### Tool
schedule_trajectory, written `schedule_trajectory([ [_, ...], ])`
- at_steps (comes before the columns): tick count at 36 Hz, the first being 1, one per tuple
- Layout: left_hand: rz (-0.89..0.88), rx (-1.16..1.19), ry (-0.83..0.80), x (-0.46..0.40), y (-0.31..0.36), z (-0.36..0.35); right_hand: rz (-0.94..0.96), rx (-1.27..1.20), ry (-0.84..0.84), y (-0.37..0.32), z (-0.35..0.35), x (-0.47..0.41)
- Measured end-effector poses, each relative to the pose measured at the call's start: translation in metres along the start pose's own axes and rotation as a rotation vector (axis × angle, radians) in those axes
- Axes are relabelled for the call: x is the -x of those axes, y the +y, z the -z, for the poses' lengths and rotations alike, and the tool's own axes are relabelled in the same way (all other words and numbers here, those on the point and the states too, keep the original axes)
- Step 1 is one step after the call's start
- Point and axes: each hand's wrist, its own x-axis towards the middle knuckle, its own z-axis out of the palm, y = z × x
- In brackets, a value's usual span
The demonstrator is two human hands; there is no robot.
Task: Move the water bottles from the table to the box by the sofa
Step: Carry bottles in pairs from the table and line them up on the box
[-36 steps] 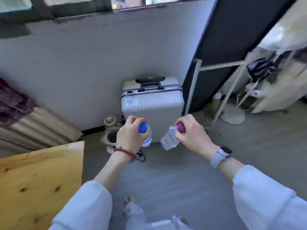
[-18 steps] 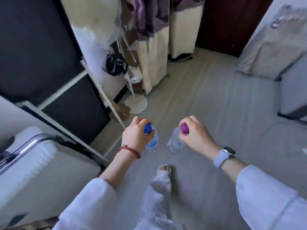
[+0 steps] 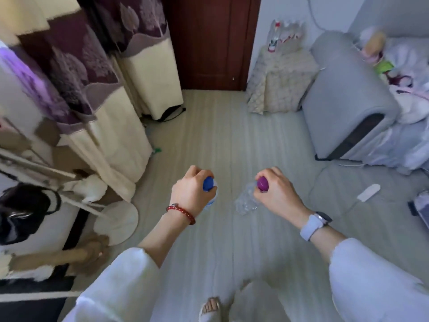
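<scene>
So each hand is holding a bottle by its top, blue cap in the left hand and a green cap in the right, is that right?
Not quite. The head view shows the right hand holding a purple-capped bottle, not green. The left hand does hold the blue-capped bottle by its top.

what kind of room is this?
Likely a lived-in home room, a living room or bedroom: a grey sofa with bedding piled on it, patterned curtains, and a wooden door. The cloth-covered stand beside the sofa holds bottles.
</scene>
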Motion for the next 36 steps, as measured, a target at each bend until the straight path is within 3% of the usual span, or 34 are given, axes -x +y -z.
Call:
schedule_trajectory([
  [15, -0.036, 0.029, -0.102, -0.366, 0.106, -0.089, -0.044, 0.045, -0.008, 0.123, 0.116, -0.342],
  [27, -0.152, 0.072, -0.038, -0.656, 0.193, -0.124, -0.101, 0.040, 0.094, 0.188, 0.199, -0.604],
  [36, -0.263, 0.059, -0.156, -0.877, 0.227, -0.186, -0.192, 0.037, 0.085, 0.247, 0.237, -0.806],
])
